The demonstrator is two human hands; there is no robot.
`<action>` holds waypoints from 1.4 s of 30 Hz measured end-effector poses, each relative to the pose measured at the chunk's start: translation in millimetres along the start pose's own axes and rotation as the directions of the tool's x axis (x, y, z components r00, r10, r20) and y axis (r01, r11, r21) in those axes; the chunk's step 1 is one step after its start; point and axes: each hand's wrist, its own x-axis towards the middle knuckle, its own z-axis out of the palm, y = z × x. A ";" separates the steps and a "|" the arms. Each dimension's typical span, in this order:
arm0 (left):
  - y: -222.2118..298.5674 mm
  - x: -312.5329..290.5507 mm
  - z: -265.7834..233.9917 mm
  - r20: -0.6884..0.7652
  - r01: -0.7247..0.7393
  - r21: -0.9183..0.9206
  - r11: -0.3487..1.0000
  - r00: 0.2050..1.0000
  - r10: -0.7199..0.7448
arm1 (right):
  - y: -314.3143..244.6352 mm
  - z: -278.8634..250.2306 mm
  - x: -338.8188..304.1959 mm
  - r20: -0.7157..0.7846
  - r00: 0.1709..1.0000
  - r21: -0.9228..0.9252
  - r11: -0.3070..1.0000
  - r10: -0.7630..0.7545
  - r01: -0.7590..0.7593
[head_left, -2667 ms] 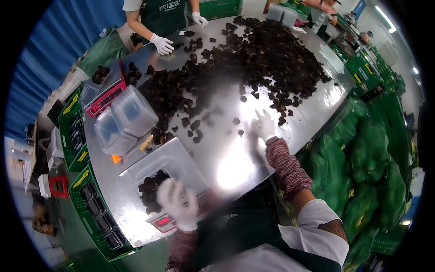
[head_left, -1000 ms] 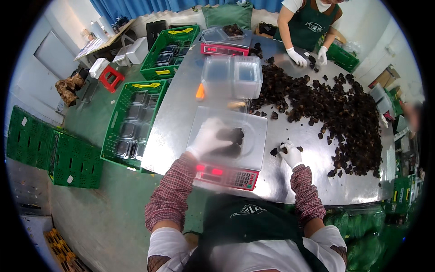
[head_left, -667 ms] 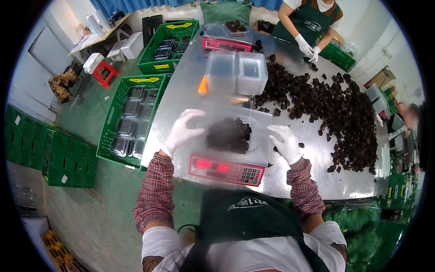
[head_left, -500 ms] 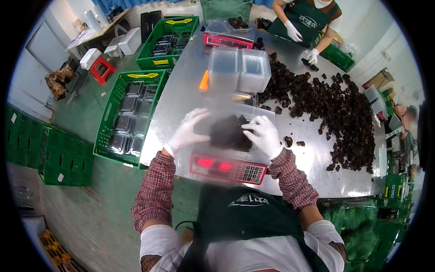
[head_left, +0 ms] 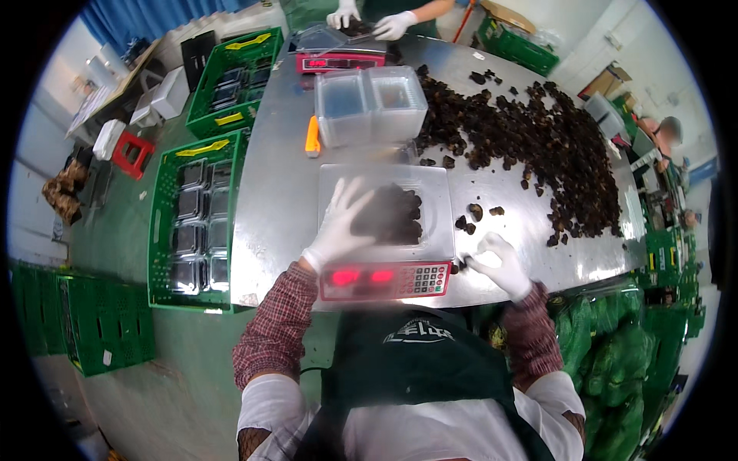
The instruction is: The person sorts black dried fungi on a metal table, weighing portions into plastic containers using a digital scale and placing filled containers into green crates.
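Observation:
A dark heap of dried black fungus (head_left: 407,223) sits on the silver plate of a red digital scale (head_left: 388,282), seemingly in a clear plastic box whose edges are faint. My left hand (head_left: 340,224), white-gloved, rests against the heap's left side with its fingers spread. To the right of the scale, my gloved right hand (head_left: 501,267) is closed, and a small dark fungus piece (head_left: 466,262) shows at its fingertips. Several loose pieces (head_left: 475,211) lie on the table beyond that hand. A blurred patch in the picture veils part of the heap and the scale's display.
Stacked clear plastic boxes (head_left: 370,107) and an orange-handled tool (head_left: 312,138) stand beyond the scale. A large fungus pile (head_left: 569,169) spreads over the metal table's right side. Green crates (head_left: 157,261) with packed boxes line the left. A co-worker's gloved hands (head_left: 393,26) work at a second scale (head_left: 338,61).
My right hand has left the heap and moved right and nearer, past the scale's edge. My left hand has come rightward onto the heap. The co-worker's hands are now at the far scale.

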 end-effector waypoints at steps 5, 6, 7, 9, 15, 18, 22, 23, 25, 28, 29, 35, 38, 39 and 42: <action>-0.6 0.7 -28.5 0.088 0.065 -0.274 0.960 0.995 -0.042 | 58.7 -64.3 -154.8 0.582 0.647 -0.530 0.833 0.493 -0.159; -3.7 -1.3 -34.4 0.090 0.077 -0.300 0.951 0.995 -0.052 | 54.0 -60.2 -162.1 0.514 0.524 -0.772 0.632 0.679 -0.061; -6.3 -2.8 -40.9 0.091 0.081 -0.294 0.952 0.994 -0.056 | 55.9 -55.6 -158.1 0.408 0.590 -0.837 0.543 0.697 -0.062; -13.9 -4.1 -52.9 0.055 0.096 -0.293 0.951 0.995 -0.084 | 32.5 -46.2 -112.0 0.265 0.845 -0.646 0.736 0.463 -0.201; -16.8 -11.0 -73.1 -0.066 0.142 -0.327 0.934 0.983 -0.173 | -30.6 52.6 70.0 0.080 0.971 -0.352 0.905 -0.226 0.240; -16.9 -17.5 -80.2 -0.093 0.144 -0.365 0.920 0.977 -0.190 | -34.0 86.1 128.3 0.110 0.874 -0.444 0.763 -0.474 0.470; -25.0 -34.3 -90.9 -0.114 0.181 -0.424 0.887 0.962 -0.250 | -21.5 108.1 154.1 0.302 0.871 -0.561 0.666 -0.388 0.491; -28.1 -40.0 -91.1 -0.116 0.187 -0.428 0.884 0.959 -0.259 | -17.8 108.2 154.8 0.309 0.867 -0.551 0.670 -0.390 0.498; -33.8 -49.9 -87.9 -0.110 0.201 -0.459 0.865 0.954 -0.280 | -17.8 104.0 158.6 0.257 0.862 -0.515 0.693 -0.438 0.505; -34.7 -52.1 -83.2 -0.066 0.213 -0.465 0.859 0.960 -0.274 | -23.0 89.2 148.7 0.064 0.886 -0.391 0.805 -0.459 0.446; -35.3 -49.1 -82.6 -0.046 0.217 -0.459 0.861 0.963 -0.267 | -25.7 81.6 144.3 0.021 0.911 -0.313 0.863 -0.412 0.397; -26.0 -24.5 -65.0 -0.013 0.143 -0.347 0.927 0.988 -0.157 | 17.2 20.7 110.9 -0.218 0.976 -0.108 0.994 -0.001 -0.023; -27.9 -17.1 -60.5 0.024 0.126 -0.295 0.947 0.992 -0.124 | 94.5 -3.7 94.3 -0.255 0.919 0.081 0.953 0.301 -0.290; -27.8 -16.2 -62.2 0.030 0.130 -0.283 0.950 0.991 -0.127 | 124.4 -7.0 89.2 -0.258 0.907 0.075 0.943 0.333 -0.325; -29.7 -17.8 -66.2 0.040 0.145 -0.272 0.951 0.989 -0.140 | 191.7 -12.1 78.8 -0.264 0.938 -0.159 0.949 0.224 -0.271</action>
